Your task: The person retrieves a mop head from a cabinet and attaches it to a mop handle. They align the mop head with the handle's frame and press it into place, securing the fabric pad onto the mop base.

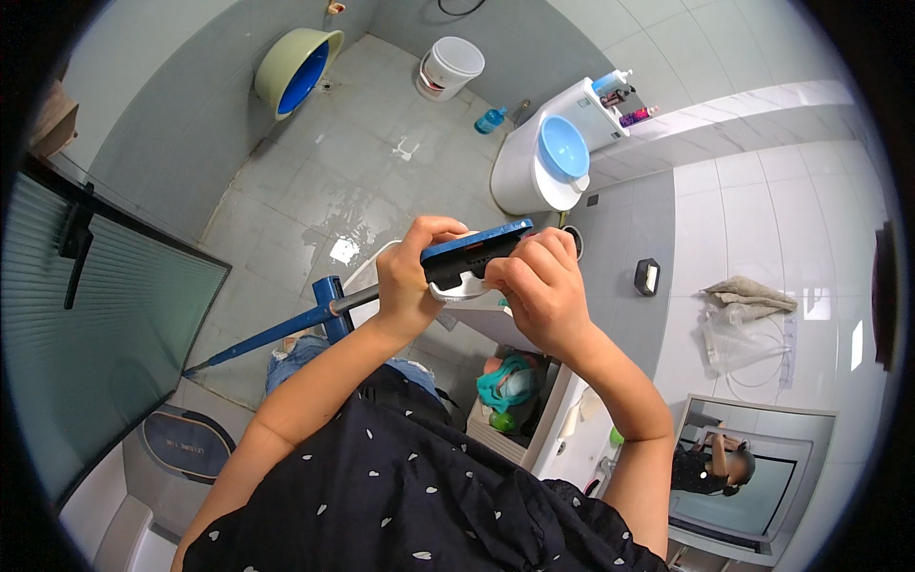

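Observation:
Both my hands hold up a flat mop head (477,250), blue on top and black beneath, with a white piece (459,288) along its lower edge. My left hand (412,276) grips its left end, thumb underneath. My right hand (541,284) is closed on the other end, with fingers at the white piece. From beside my left wrist a blue and silver pole (286,329) slants down left toward the glass door. A blue upright part (332,307) stands by the pole. Where the pole meets the mop head is hidden behind my left hand.
Wet grey floor tiles (315,191) lie ahead. A yellow-green tub (286,71), white bucket (453,65), blue bottle (490,120) and toilet (529,172) bearing a blue basin (564,148) stand farther off. The glass door (105,324) is left, an open drawer (505,405) right.

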`<state>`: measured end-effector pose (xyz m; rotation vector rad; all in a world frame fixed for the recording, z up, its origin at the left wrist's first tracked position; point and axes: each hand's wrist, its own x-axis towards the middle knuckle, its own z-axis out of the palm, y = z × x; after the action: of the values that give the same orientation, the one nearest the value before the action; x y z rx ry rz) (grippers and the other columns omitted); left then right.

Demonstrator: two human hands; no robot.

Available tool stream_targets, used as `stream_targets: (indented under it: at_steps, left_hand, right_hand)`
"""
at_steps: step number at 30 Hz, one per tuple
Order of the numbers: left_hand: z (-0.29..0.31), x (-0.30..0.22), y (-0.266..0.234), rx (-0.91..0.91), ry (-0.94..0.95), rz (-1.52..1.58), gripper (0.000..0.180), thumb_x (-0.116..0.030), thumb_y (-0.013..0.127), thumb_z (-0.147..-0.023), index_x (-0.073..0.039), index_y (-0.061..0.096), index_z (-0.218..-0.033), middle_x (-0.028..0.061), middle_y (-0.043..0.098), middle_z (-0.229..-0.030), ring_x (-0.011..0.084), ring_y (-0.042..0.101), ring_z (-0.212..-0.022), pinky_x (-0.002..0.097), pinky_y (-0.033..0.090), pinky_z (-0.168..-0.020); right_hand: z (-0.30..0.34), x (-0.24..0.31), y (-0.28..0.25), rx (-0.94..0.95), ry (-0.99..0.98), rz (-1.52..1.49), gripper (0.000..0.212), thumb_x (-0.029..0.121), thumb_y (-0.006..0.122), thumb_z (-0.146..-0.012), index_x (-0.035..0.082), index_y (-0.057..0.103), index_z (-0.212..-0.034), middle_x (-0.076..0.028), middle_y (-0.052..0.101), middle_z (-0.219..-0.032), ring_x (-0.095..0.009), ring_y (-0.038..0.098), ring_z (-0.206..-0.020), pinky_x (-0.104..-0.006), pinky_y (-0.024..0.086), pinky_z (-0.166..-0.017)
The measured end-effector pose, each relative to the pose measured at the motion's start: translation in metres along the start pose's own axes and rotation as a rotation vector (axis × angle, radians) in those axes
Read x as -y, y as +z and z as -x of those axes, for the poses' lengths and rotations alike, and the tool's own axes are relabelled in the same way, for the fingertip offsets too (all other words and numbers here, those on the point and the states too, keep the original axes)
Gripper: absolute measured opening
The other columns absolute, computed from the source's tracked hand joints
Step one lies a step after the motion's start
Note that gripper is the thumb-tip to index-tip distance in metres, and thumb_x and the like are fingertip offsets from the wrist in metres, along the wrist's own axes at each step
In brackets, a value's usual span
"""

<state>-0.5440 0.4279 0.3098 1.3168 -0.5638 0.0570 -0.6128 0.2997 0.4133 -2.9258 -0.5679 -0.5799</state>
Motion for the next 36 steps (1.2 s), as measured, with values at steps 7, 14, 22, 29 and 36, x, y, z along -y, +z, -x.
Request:
stream_targets:
  at_steps: [7, 14, 22, 29, 36]
  left_hand:
    - [0.000, 0.000, 0.001, 0.021, 0.014, -0.042, 0.036, -0.005, 0.076, -0.070, -0.005, 0.054, -0.099, 0.0084, 0.069, -0.086, 0.0172, 0.068, -0.079, 0.0253, 0.052, -0.070]
    - [-0.002, 0.002, 0.002, -0.020, 0.040, -0.044, 0.028, -0.013, 0.071, -0.075, -0.008, 0.057, -0.098, 0.0078, 0.069, -0.081, 0.0211, 0.069, -0.075, 0.0285, 0.053, -0.065]
    - [-0.001, 0.007, 0.006, 0.000, 0.004, -0.055, 0.029, -0.009, 0.073, -0.073, -0.007, 0.057, -0.097, 0.0061, 0.068, -0.081, 0.0175, 0.068, -0.074, 0.0264, 0.052, -0.065]
    - [0.000, 0.008, 0.005, -0.008, 0.126, -0.087, 0.022, -0.010, 0.069, -0.075, -0.008, 0.060, -0.095, 0.0074, 0.068, -0.080, 0.0214, 0.068, -0.071, 0.0274, 0.051, -0.060]
    - [0.007, 0.017, 0.004, -0.030, 0.316, -0.156, 0.026, -0.009, 0.073, -0.073, -0.007, 0.059, -0.095, 0.0069, 0.070, -0.088, 0.0203, 0.067, -0.068, 0.0269, 0.051, -0.058]
  right_hand:
    - [0.000, 0.000, -0.008, 0.058, -0.036, 0.040, 0.016, 0.010, 0.064, -0.068, 0.012, 0.059, -0.083, 0.001, 0.051, -0.076, -0.019, 0.053, -0.076, -0.0362, 0.040, -0.078]
    - [0.001, -0.006, 0.002, 0.014, -0.007, -0.063, 0.018, 0.010, 0.065, -0.067, 0.011, 0.060, -0.084, 0.001, 0.056, -0.083, -0.019, 0.054, -0.082, -0.0396, 0.042, -0.083]
    - [0.007, -0.011, 0.007, -0.019, -0.098, -0.002, 0.016, 0.007, 0.065, -0.068, 0.011, 0.059, -0.083, 0.000, 0.056, -0.082, -0.019, 0.054, -0.078, -0.0389, 0.041, -0.084]
    - [0.005, -0.002, 0.001, 0.048, 0.153, -0.136, 0.017, 0.001, 0.063, -0.068, 0.012, 0.057, -0.080, -0.001, 0.053, -0.079, -0.021, 0.051, -0.077, -0.0362, 0.036, -0.080]
    - [-0.002, 0.028, -0.021, 0.211, 0.449, -0.152, 0.018, 0.001, 0.063, -0.071, 0.010, 0.057, -0.085, -0.006, 0.049, -0.090, -0.026, 0.047, -0.092, -0.0385, 0.033, -0.083]
